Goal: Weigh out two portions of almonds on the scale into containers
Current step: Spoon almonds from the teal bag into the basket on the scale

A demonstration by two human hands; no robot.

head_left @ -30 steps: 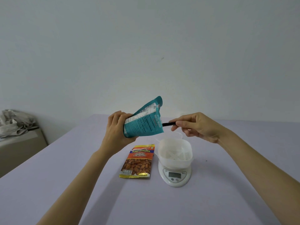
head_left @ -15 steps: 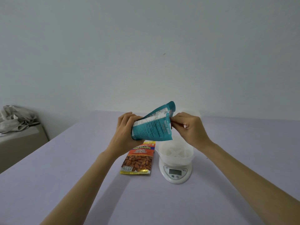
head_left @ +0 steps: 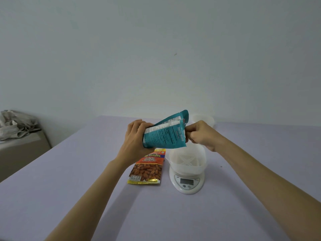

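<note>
A teal snack pouch (head_left: pixel 165 133) is held tilted in the air above the table. My left hand (head_left: pixel 134 138) grips its lower end, and my right hand (head_left: pixel 199 134) has its curled fingers at the pouch's upper edge. Below stands a white digital scale (head_left: pixel 186 182) with a white container (head_left: pixel 187 160) on it, a slotted insert showing inside. An orange bag of salted almonds (head_left: pixel 147 168) lies flat to the left of the scale. A second white container (head_left: pixel 203 120) stands behind my right hand, mostly hidden.
The lilac table (head_left: pixel 86 180) runs out to the left edge. Beyond it on the left is a low beige unit (head_left: pixel 19 148) with crumpled grey cloth (head_left: pixel 12 126) on top. A plain wall rises behind the table.
My right hand, which was out to the right pinching a thin dark strip, came in to the pouch's upper edge. The pouch shifted right, over the scale.
</note>
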